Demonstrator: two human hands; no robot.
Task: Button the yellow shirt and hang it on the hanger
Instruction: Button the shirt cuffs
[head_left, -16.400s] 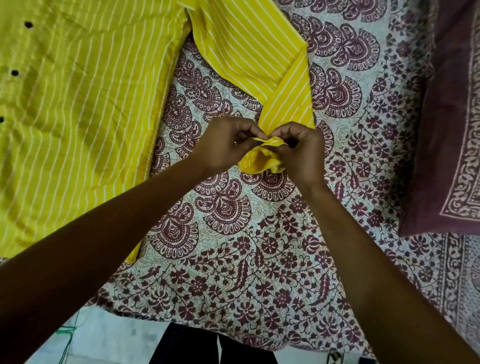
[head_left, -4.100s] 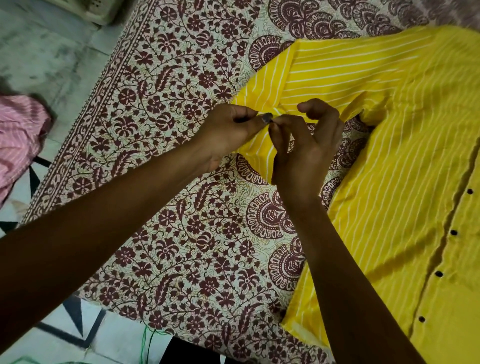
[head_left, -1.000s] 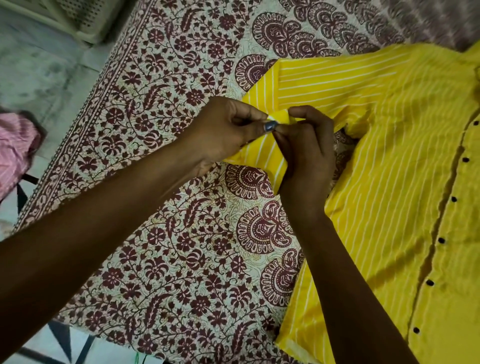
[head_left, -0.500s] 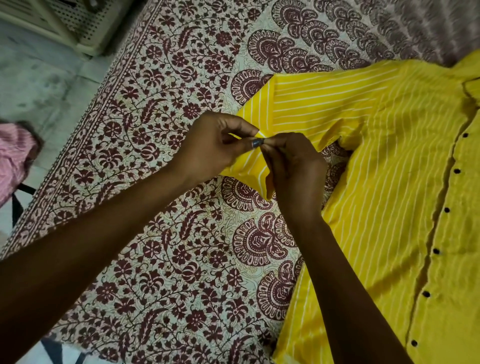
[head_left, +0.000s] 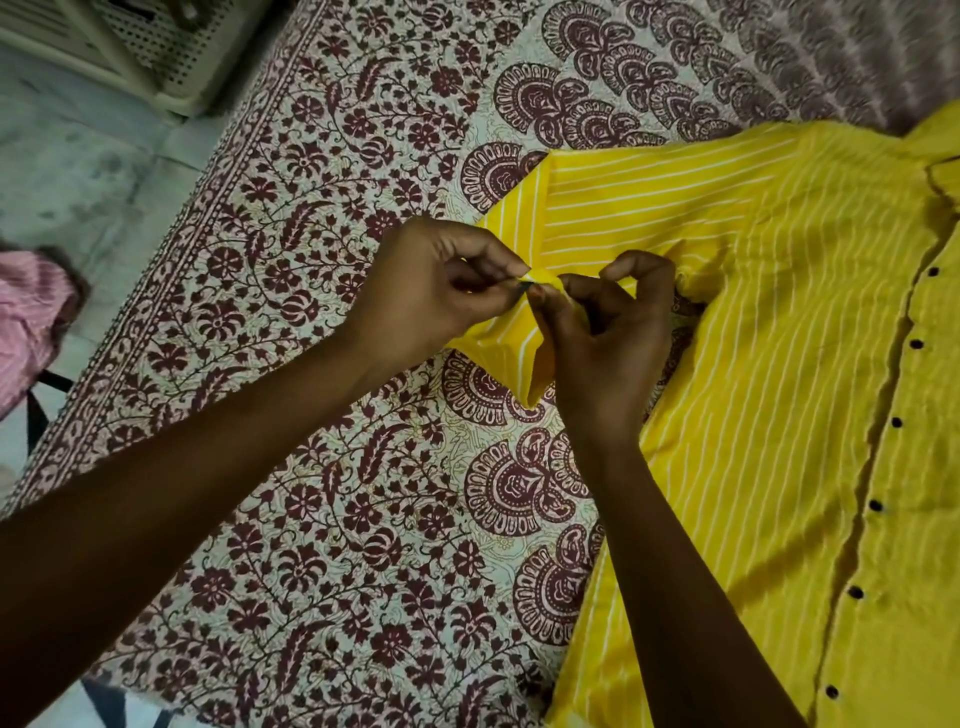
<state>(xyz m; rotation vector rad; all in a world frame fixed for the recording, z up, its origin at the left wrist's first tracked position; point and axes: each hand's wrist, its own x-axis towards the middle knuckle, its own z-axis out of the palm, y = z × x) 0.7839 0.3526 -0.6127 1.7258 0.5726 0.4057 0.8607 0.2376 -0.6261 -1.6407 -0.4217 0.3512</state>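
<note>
Both hands met near the middle: the left hand (head_left: 436, 296) and the right hand (head_left: 613, 338) each pinched the cuff (head_left: 543, 278) of the yellow shirt's (head_left: 779, 364) sleeve (head_left: 623, 208) with fingertips closed on the cloth, the other fingers of the right hand curled loosely. That shirt lay flat on the flowery bedsheet (head_left: 337, 493) from about 1 o'clock down to 5 o'clock, with its row of dark buttons (head_left: 896, 422) at 3 o'clock. At 9 o'clock a pink cloth (head_left: 28, 322) sat on the floor, and a white basket (head_left: 156, 47) stood at 11 o'clock.
</note>
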